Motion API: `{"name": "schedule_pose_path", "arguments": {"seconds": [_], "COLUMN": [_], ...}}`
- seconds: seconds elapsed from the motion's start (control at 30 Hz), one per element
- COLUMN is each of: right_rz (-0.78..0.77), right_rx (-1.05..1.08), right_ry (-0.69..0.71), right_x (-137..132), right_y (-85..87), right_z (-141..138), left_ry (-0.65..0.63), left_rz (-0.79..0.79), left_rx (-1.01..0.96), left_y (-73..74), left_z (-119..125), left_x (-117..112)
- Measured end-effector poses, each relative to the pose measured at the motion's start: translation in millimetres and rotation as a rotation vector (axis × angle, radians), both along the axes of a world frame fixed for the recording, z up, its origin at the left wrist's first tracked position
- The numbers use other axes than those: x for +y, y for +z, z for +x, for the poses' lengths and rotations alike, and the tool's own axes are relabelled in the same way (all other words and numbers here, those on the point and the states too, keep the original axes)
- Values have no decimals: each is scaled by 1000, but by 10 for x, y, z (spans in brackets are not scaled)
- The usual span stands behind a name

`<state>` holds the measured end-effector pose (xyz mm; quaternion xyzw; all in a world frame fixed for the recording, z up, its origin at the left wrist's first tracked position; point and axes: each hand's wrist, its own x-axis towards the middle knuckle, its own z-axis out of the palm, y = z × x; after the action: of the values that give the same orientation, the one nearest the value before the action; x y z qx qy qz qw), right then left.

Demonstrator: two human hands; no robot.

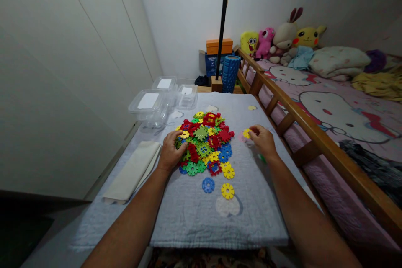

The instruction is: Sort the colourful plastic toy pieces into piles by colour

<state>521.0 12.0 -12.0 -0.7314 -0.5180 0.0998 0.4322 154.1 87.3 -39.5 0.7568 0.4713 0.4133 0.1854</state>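
Note:
A pile of flat plastic interlocking pieces (pixel 205 142) in red, green, yellow and blue lies on a grey-blue quilted cloth (pixel 216 213). My left hand (pixel 171 150) rests on the pile's left edge, fingers curled around some pieces. My right hand (pixel 263 140) sits to the right of the pile, its fingertips pinching a yellow round piece (pixel 246 133). A blue gear piece (pixel 207 184) and a yellow gear piece (pixel 227 191) lie apart, just in front of the pile.
Clear plastic lidded containers (pixel 150 106) stand at the back left. A folded cream cloth (pixel 133 171) lies left of my left arm. A wooden bed rail (pixel 314 134) runs along the right, with bedding and plush toys (pixel 282 37) behind. A black pole (pixel 222 25) rises beyond.

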Motion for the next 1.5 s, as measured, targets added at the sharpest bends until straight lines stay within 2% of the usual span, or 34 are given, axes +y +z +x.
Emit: {"name": "schedule_pose_path", "arguments": {"seconds": [0.13,0.23,0.43,0.6,0.7,0.8,0.87,0.93,1.03,1.17,1.37,1.5], "right_rz": [-80,-132,-181,-84,-62,-112,-121,-120,-130,-143,-166,-120], "right_rx": [-128,-232,-378,-485,-391,-219,-200,-237,-316,-339,-69,104], "right_ry": [-118,-149,-171,-272,-110,228,452,553,542,510,504,441], "right_x": [178,277,337,228,96,-92,-225,-334,-418,-422,-397,-383], "right_y": [1,-26,-123,-76,41,121,114,65,-27,-67,-67,-93], "right_z": [335,464,482,360,131,-233,-493,-711,-900,-933,-844,-755], "left_ry": [3,2,-3,4,1,4,8,12,21,26,29,27], "left_rz": [11,4,0,4,-6,-17,-18,-13,-12,-7,-11,-5], "left_rx": [1,5,8,7,7,12,13,11,10,10,19,17], "left_y": [0,2,0,4,14,22,23,20,15,14,24,24], "left_z": [-1,-4,-9,-8,-3,1,2,2,1,3,6,5], "left_x": [-1,-1,5,-1,-5,-5,-4,-3,-5,-8,-8,-14]}}
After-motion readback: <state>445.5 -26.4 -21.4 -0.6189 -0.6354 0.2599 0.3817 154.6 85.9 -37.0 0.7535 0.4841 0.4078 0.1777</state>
